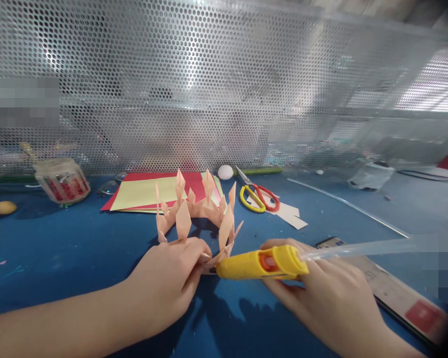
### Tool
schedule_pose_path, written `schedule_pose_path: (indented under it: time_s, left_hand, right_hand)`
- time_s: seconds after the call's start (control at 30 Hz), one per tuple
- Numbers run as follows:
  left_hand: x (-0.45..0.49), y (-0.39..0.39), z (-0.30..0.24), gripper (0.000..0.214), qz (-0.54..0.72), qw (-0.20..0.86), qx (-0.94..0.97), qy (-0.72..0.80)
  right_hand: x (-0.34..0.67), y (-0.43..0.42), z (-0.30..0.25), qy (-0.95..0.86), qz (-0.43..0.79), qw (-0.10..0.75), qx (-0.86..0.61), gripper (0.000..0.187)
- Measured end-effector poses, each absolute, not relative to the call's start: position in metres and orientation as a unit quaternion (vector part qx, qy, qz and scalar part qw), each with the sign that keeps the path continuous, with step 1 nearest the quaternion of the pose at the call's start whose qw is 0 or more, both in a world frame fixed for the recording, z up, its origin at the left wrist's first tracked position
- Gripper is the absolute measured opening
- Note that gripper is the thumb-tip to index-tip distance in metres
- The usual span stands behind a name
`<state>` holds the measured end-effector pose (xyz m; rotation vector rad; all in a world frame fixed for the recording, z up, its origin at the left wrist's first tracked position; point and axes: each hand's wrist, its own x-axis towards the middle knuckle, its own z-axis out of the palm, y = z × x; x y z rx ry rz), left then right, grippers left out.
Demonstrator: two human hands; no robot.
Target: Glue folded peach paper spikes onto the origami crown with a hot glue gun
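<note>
A peach paper crown [184, 220], a ring with pointed upright leaves, stands on the blue table in front of me. My left hand [175, 273] is closed on the near side of its band, thumb and fingers pinched together. My right hand [313, 283] grips a yellow hot glue gun [261, 263] with a clear glue stick [358, 247] sticking out of its back end. The dark nozzle tip points left and sits at the crown's band, right beside my left fingertips. Whether glue is coming out is hidden.
Behind the crown lie red and pale yellow paper sheets [149, 193]. Scissors [259, 196] rest on white paper scraps [291, 215] to their right. A glass jar [62, 181] stands at left, a loose glue stick [347, 203] at right, a phone [399, 293] near my right wrist. Perforated metal panel [190, 99] behind.
</note>
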<state>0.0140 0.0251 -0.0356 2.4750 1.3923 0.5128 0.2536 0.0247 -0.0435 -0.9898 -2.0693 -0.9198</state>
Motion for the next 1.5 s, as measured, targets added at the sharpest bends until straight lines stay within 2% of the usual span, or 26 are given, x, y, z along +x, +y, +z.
schedule_pose_path:
  time_s: [0.87, 1.17, 1.5]
  left_hand:
    - [0.0141, 0.0238, -0.0379, 0.02, 0.177, 0.128, 0.844, 0.49]
    - [0.0152, 0.0244, -0.0378, 0.021, 0.179, 0.127, 0.845, 0.488]
    - [0.0147, 0.0234, -0.0385, 0.023, 0.166, 0.115, 0.838, 0.507]
  right_hand:
    - [0.2543, 0.0242, -0.0413, -0.786, -0.372, 0.332, -0.366, 0.048]
    - [0.2531, 0.0238, -0.0421, -0.787, -0.365, 0.341, -0.361, 0.042]
    - [0.2514, 0.0247, -0.0415, -0.786, -0.367, 0.345, -0.359, 0.05]
